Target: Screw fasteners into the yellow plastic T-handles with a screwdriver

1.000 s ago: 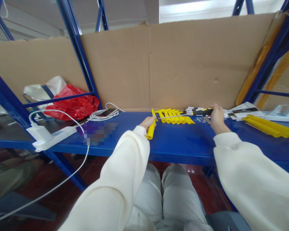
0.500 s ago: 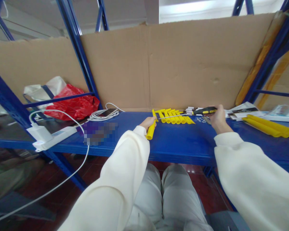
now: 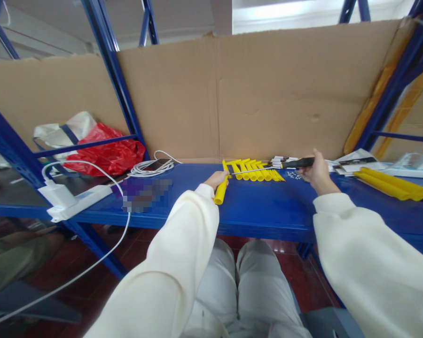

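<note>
My left hand is closed around a yellow tube-shaped plastic piece, whose round lower end sticks out below the fingers. In my right hand is the black and yellow handle of a long screwdriver. The screwdriver lies nearly level, and its thin shaft reaches left to the yellow piece at my left hand. Whether the tip sits in a screw is too small to tell. Behind the shaft, several similar yellow pieces are lined up on the blue tabletop. Small pale bits lie beside my right hand.
Longer yellow parts and papers lie at the right. A coiled white cable, a red plastic bag and a white power strip are at the left. A cardboard panel stands behind.
The screwdriver's handle has rolled about its axis, showing less yellow now. My right hand's fingers have shifted slightly on it, while my left hand stays put.
</note>
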The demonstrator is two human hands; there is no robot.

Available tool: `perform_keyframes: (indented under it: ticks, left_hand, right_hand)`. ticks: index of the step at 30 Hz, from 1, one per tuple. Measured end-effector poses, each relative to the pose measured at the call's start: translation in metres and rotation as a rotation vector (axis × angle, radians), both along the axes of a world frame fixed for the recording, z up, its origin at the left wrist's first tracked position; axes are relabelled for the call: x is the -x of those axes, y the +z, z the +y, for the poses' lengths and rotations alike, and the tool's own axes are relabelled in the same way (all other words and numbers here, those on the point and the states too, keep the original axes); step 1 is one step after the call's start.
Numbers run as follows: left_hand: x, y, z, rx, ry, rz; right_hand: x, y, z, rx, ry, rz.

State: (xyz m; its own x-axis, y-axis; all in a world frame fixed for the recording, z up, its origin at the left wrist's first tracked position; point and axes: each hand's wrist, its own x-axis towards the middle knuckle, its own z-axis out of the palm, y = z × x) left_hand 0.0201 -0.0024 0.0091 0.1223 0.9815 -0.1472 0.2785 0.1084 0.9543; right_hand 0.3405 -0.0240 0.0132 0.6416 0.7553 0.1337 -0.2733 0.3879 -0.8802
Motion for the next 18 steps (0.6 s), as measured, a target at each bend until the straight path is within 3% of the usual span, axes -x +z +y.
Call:
perform_keyframes:
  ticks: [3,10,18]
  left_hand:
    - [0.0001,-0.0002,0.0005,0.002,0.005,0.002]
    - [0.0008,-0.0022,0.0041,-0.004,0.006,0.001]
    - [0.0003,-0.0007,0.0000,-0.005,-0.001,0.007]
  right_hand:
    - [-0.0003,-0.0034,-0.0030,0.094,-0.079,-0.085]
    - [-0.0047,-0.0015,0.0035,0.016,0.033,-0.035]
    - [-0.0038,-0.0028,-0.0027,0.057,-0.061,-0.105]
